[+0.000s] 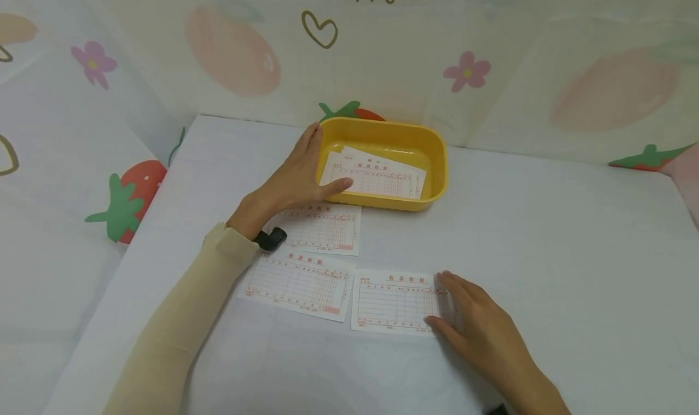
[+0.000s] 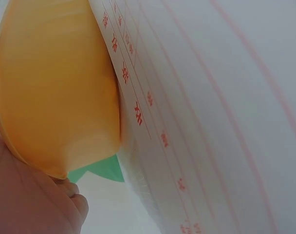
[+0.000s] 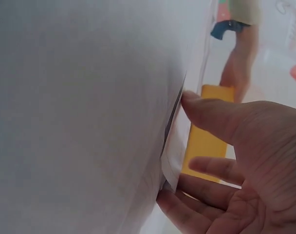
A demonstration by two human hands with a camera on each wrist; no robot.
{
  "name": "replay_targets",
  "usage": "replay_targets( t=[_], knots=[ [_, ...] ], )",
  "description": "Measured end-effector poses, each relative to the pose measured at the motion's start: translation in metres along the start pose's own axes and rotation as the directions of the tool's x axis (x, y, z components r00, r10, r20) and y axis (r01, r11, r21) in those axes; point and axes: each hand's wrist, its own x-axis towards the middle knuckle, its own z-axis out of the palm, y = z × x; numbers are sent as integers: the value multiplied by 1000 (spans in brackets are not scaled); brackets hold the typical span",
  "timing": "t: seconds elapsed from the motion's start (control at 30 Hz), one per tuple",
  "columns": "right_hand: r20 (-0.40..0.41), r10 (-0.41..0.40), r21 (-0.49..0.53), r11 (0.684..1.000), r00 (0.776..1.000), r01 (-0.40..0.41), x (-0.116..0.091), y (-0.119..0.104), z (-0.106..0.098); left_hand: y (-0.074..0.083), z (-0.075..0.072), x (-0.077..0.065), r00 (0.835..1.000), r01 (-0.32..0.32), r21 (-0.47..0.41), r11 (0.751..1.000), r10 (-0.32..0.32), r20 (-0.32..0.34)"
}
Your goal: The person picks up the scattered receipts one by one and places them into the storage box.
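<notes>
My left hand (image 1: 292, 178) holds the left end of a yellow plastic basin (image 1: 395, 204), its thumb over the front rim and its fingers along the left side. Inside the basin lie overlapping receipt slips (image 1: 368, 177) printed in red. At the front right, my right hand (image 1: 483, 321) pinches the right edge of a single receipt slip (image 1: 390, 303). In the right wrist view that paper edge (image 3: 175, 156) bends up from the table between thumb and fingers. The left wrist view shows fingers (image 2: 70, 187) at the basin's rim.
Two more receipt slips lie in front of the basin: one (image 1: 327, 230) close to its front wall, partly under the left wrist, the other (image 1: 300, 284) nearer. White cloth covers the table (image 1: 546, 233). A printed curtain (image 1: 382, 57) hangs behind the basin.
</notes>
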Motion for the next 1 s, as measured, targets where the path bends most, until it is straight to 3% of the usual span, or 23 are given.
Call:
replay_targets(
  t=[0.4,0.7,0.83,1.0],
  knots=[
    [-43,34,47,998,998,-32,-1,-5,-3,0,1,-1,1000,4,-5,1000,-4,2],
    [-129,-37,119,992,991,53,4,7,-2,-1,0,-1,1000,0,-5,1000,0,-1],
    [-118,-28,181,982,993,50,6,12,-5,-1,0,-1,1000,-3,-9,1000,3,-1],
    [-38,44,273,961,998,-32,8,17,-11,-2,1,-1,1000,-12,-15,1000,12,-8]
  ],
)
